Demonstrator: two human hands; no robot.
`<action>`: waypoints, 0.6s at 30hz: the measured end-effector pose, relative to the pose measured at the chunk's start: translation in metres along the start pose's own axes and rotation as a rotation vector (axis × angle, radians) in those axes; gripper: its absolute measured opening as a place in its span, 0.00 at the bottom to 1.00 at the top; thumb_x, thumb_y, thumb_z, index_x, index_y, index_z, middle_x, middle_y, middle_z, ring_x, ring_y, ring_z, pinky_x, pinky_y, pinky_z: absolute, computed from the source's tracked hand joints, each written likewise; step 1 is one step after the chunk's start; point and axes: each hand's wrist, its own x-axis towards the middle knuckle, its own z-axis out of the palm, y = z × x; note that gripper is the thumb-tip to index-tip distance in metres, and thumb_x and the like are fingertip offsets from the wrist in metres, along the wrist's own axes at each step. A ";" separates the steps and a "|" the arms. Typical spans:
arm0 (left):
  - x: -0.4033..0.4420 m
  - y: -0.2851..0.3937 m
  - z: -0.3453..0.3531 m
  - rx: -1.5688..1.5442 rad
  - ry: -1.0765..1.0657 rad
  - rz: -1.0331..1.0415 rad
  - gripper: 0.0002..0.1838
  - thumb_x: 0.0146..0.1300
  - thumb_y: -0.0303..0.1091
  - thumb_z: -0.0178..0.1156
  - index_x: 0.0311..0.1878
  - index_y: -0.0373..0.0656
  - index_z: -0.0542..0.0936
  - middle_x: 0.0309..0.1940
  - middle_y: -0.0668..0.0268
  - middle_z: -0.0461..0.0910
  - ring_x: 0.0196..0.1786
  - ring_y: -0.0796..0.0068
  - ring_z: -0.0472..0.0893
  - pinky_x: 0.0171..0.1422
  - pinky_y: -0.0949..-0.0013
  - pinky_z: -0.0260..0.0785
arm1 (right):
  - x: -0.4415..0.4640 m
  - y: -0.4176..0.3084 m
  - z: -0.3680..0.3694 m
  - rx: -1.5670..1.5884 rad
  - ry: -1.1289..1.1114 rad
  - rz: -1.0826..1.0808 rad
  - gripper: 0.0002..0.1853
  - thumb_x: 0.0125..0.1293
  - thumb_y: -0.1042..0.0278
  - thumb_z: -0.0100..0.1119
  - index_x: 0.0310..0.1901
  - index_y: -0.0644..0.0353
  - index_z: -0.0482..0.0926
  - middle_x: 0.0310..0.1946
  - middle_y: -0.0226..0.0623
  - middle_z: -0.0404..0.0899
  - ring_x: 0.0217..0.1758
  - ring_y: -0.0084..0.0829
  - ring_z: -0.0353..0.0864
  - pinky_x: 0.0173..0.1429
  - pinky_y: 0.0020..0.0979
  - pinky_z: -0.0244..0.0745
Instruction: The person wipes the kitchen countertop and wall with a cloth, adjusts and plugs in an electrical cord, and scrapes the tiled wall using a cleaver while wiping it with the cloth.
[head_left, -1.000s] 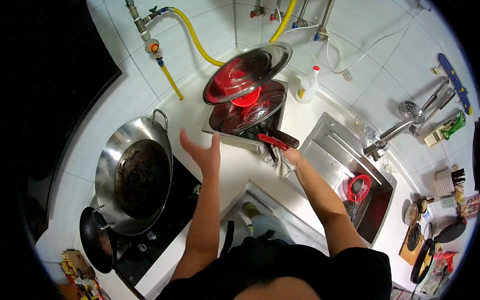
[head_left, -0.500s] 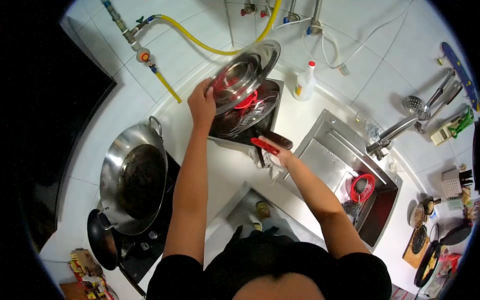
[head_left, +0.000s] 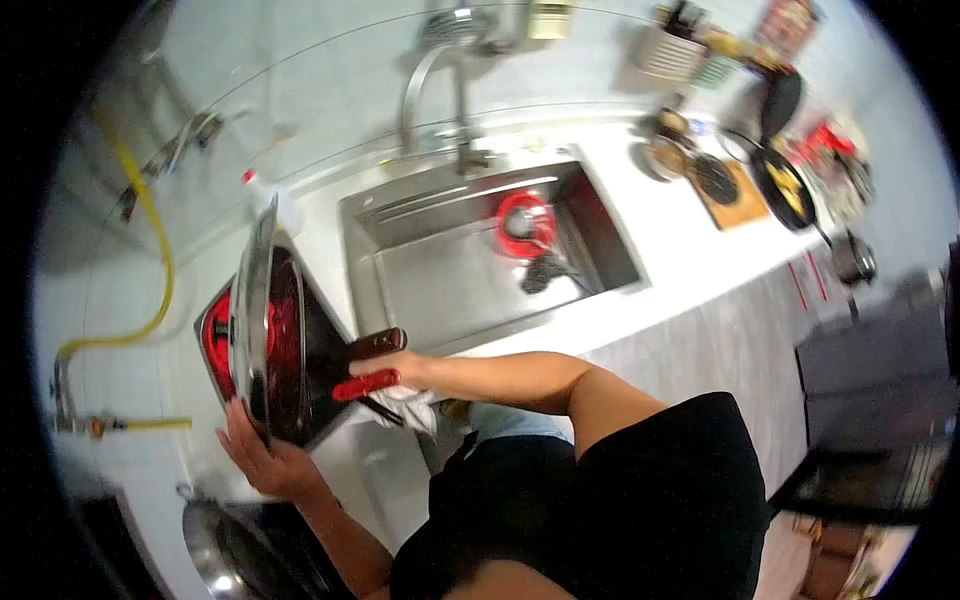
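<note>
Fingers, head view: on the left hand they lie slightly parted along the near rim of the metal lid; whether the thumb pinches that rim I cannot tell. On the right hand they curl around a brown handle and a red handle, with a crumpled cloth hanging just below.
Lid: tipped steeply, almost edge-on to the camera, over the rectangular tray, beside a second round, dark piece.
Red plastic piece: one, partly hidden on the lid's far side.
Step in hand: seemingly steadying the lid over the tray with one hand while the other keeps the handles and cloth bundled.
Next move calls for: probably a surer hold on the rim, and the handles kept clear of the round pieces.
Count at the tray: two hands, one metal lid, one dark round piece, one brown handle, one red handle, one cloth.
Count around: one sink holding one red basin, one bottle, one partly visible wok.
</note>
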 end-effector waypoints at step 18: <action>-0.072 0.386 0.031 -1.004 0.059 0.929 0.16 0.61 0.36 0.54 0.48 0.38 0.79 0.47 0.56 0.78 0.54 0.57 0.78 0.64 0.41 0.65 | -0.464 0.037 -0.242 -0.412 1.119 -0.348 0.24 0.69 0.61 0.54 0.63 0.63 0.70 0.63 0.42 0.70 0.65 0.36 0.69 0.71 0.36 0.60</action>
